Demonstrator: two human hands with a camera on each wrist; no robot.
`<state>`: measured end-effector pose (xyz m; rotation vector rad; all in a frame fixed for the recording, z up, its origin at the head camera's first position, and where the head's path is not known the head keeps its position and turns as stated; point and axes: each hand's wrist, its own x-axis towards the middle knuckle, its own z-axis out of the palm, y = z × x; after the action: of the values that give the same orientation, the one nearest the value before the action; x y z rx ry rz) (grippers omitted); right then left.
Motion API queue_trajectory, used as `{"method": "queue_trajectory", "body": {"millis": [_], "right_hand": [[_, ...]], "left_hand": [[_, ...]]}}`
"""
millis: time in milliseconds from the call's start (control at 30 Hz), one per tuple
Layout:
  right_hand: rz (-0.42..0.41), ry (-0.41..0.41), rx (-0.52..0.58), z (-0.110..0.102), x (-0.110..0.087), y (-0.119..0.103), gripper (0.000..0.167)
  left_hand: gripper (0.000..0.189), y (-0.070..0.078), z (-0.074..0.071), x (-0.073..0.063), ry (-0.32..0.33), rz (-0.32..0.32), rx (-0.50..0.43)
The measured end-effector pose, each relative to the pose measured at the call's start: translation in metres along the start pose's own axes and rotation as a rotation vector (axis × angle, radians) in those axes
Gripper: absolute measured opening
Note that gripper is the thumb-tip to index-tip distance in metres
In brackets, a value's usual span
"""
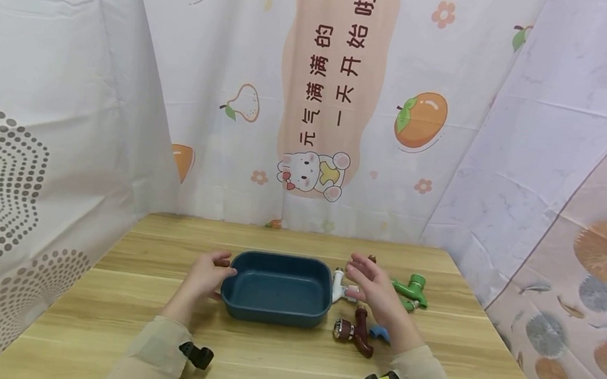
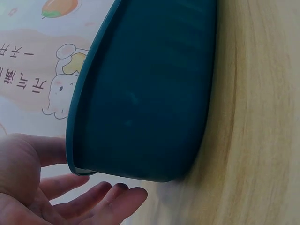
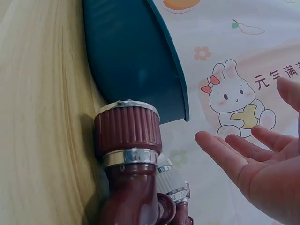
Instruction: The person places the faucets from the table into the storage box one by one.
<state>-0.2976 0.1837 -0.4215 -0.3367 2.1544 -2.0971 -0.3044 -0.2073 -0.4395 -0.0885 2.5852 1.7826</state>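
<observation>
- Touching basin [image 1: 277,317] toward table's [image 1: 276,364] far edge with left hand [image 1: 207,275]; cannot tell if gripping;
- Spreading right hand [image 1: 375,289], empty, near white faucet [image 1: 337,284];
- Apparently positioning basin; next, likely calling for faucet pinch

Smooth plastic basin [image 1: 275,317], wood-grain tabletop [image 1: 264,366]

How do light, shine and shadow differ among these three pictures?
Head view: bright, fairly even light; left wrist view: dimmer, with faint glints on the teal tray; right wrist view: bright highlights on the brown tap, soft shadow on the table beside it.
</observation>
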Motion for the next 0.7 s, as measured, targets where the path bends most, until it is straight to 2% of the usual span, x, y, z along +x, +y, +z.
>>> {"method": "queue_trajectory", "body": {"millis": [167,700], "right_hand": [[0.009,-0.006,0.000,0.0021,0.0009,0.0028,0.062],[0.030,-0.050,-0.033,0.0093,-0.0028,0.0066,0.062]], "left_hand": [[0.054,-0.0021,-0.0003,0.0000,-0.018,-0.002,0.023],[0.048,-0.0068,0.0017,-0.0021,-0.022,-0.017,-0.011]]}}
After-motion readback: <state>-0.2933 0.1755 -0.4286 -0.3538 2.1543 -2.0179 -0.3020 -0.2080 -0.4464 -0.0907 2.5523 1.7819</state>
